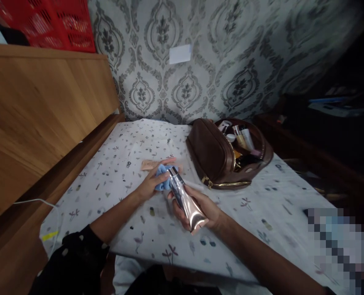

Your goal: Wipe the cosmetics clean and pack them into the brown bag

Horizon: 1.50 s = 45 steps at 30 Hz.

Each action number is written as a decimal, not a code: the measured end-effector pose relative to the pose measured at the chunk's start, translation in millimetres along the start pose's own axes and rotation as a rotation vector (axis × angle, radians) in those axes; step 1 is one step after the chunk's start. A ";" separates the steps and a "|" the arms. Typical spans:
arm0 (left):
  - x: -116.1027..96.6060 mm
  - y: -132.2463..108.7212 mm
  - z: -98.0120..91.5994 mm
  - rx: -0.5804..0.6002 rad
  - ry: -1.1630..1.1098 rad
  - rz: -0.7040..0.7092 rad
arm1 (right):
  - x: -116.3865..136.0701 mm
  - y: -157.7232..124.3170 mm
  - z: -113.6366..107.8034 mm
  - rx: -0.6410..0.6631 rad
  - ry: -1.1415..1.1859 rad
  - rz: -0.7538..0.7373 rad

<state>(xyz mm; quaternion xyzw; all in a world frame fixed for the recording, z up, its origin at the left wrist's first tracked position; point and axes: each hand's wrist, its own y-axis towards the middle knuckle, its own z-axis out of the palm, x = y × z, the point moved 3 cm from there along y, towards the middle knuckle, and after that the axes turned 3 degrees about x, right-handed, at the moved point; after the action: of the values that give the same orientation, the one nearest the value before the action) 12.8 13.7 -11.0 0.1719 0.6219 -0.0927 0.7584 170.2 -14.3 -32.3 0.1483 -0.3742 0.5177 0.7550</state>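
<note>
My right hand (205, 205) is closed around a shiny rose-gold squeeze tube (190, 207), its silver cap end tilted up and to the left. In my left hand (153, 180) is a light blue cloth (162, 180), held up against the cap end of the tube. Just behind the left hand, a peach-coloured flat tube (149, 164) lies on the table, partly hidden by the fingers. To the right stands a brown makeup bag (211, 151), unzipped, with several bottles and tubes (243, 137) inside.
A white patterned cloth (108, 184) covers the table. Along the left runs a wooden cabinet (46, 106) with a red plastic basket (59, 24) on top. A white cable (37, 200) hangs at the left edge. A blurred, pixelated object (338, 241) lies at the right.
</note>
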 end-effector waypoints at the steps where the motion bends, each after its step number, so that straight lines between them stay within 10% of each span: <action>1: -1.5 -0.9 -0.4 0.002 0.036 0.004 | -1.6 -0.7 -0.3 0.017 0.008 0.002; 23: -2.3 2.0 -20.4 -0.202 0.230 0.093 | 15.8 -5.1 -9.5 -0.201 -0.138 -0.139; 45: -7.7 0.7 -18.8 -0.113 0.166 0.120 | 16.5 -9.2 -10.9 -0.175 -0.092 -0.149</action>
<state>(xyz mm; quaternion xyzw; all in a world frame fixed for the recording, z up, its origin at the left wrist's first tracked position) -5.7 20.8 -6.6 0.1728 0.6753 0.0029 0.7170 185.9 -0.4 -26.3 0.1329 -0.4401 0.4182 0.7834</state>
